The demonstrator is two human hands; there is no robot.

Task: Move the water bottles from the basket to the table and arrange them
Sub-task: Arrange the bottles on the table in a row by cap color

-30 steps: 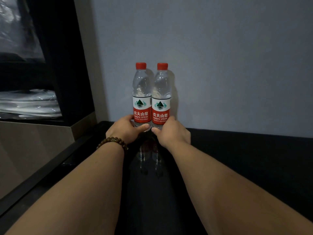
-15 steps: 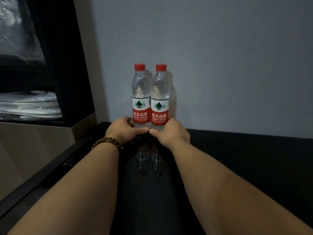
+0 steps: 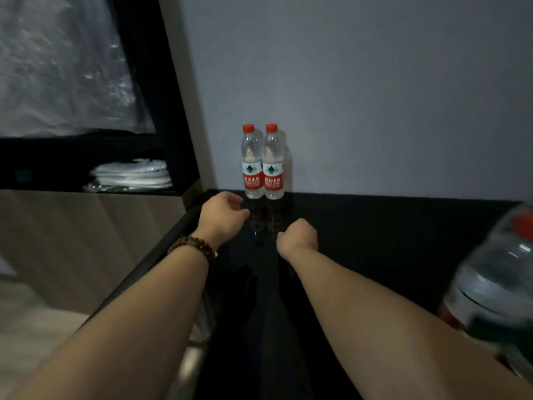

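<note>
Two clear water bottles with red caps and red-and-white labels stand upright side by side against the grey wall, the left bottle [image 3: 252, 166] touching the right bottle [image 3: 272, 166]. They stand at the back of the glossy black table [image 3: 375, 241]. My left hand [image 3: 222, 216], with a bead bracelet on its wrist, hovers just in front and left of them, fingers loosely curled, holding nothing. My right hand [image 3: 298, 236] is nearer to me, fingers loosely curled, also holding nothing. More red-capped bottles [image 3: 496, 281] show blurred at the right edge.
A dark shelf unit [image 3: 161, 111] rises at the left, with stacked white plates [image 3: 132, 176] in its lower bay and plastic-wrapped goods [image 3: 63, 67] above. A beige cabinet front [image 3: 72, 241] lies below it. The table's left edge [image 3: 161, 243] runs diagonally toward me.
Both hands have let go of the two bottles and drawn back toward me. The view has pulled away, bringing the blurred bottles at the right edge into sight.
</note>
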